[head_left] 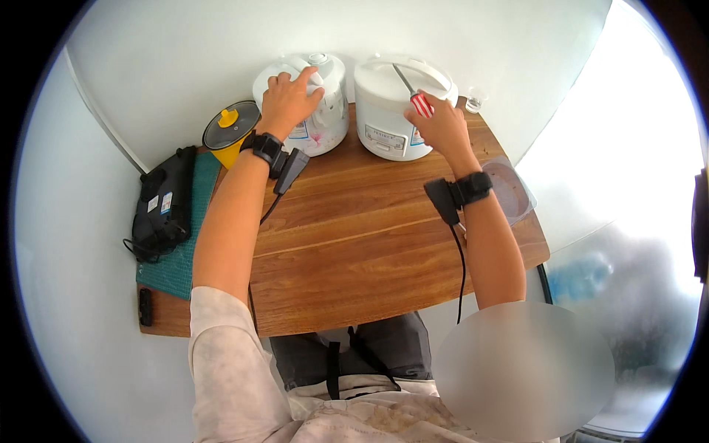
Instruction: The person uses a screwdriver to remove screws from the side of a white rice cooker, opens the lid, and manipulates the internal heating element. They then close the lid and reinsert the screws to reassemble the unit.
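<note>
Two white rice cookers stand side by side at the far edge of the table. My left hand [289, 102] is on top of the left rice cooker [334, 118], its thumb and index finger curled around the white lid handle [313, 77]. My right hand [442, 127] is closed on the red-and-white striped handle of a screwdriver [421, 102]. The screwdriver's metal shaft slants up and left over the lid of the right rice cooker [380, 111]; whether its tip touches the lid, I cannot tell. Both wrists wear black straps with a boxy device and cable.
Left of the cookers sits a yellow pot [229, 153] with a dark lid. A black appliance [164, 203] lies on a green cutting mat [173, 260]. At the right are a clear plastic tray [509, 193] and a small glass [474, 102]. A wall stands behind the wooden table [347, 251].
</note>
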Demonstrator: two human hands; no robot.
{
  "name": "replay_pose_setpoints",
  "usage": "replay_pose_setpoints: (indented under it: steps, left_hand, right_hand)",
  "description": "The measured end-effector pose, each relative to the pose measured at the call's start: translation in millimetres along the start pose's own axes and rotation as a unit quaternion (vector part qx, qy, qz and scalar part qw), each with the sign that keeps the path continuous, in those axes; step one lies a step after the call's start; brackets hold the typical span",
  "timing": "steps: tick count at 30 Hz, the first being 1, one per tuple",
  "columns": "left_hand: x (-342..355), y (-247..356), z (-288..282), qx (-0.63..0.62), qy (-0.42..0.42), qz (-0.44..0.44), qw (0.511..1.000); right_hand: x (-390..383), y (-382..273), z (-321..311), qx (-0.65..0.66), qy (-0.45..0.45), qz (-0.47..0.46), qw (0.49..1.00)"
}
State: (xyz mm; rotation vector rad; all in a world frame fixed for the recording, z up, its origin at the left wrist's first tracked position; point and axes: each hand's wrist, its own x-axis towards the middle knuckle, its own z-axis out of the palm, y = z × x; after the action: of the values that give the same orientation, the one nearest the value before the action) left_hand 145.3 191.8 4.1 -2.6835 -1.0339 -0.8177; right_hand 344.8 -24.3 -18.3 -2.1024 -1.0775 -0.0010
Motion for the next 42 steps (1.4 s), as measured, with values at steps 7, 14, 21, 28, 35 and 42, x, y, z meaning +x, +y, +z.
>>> replay_pose_setpoints:
  steps: [7,14,21,28,35,42]
  left_hand:
    - [25.2,14.2,24.4,0.033,-0.096,-0.048,0.994]
    - [6.3,12.4,7.6,0.090,-0.088,0.057,0.990]
    - [-11.4,25.0,-26.4,0.070,-0.111,0.060,0.990]
    - [-82.6,34.0,-60.3,0.051,-0.024,0.131,0.990]
    - [-178.5,75.8,-114.5,0.050,-0.014,0.170,0.984]
    - [-214.5,62.4,-154.5,-0.091,-0.045,0.182,0.978]
  right_hand:
    - [-72.3,5.5,-14.4,0.123,-0.023,0.006,0.992]
    - [-122.1,2.7,-49.0,0.167,-0.098,0.065,0.979]
    - [-134.1,3.1,-60.9,0.181,-0.097,0.036,0.978]
    - [-178.2,-1.6,-60.7,0.227,-0.151,0.033,0.962]
    - [-229.2,-3.8,-47.2,0.273,-0.233,0.055,0.932]
    - [-288.7,-4.8,-35.5,0.331,-0.234,0.066,0.912]
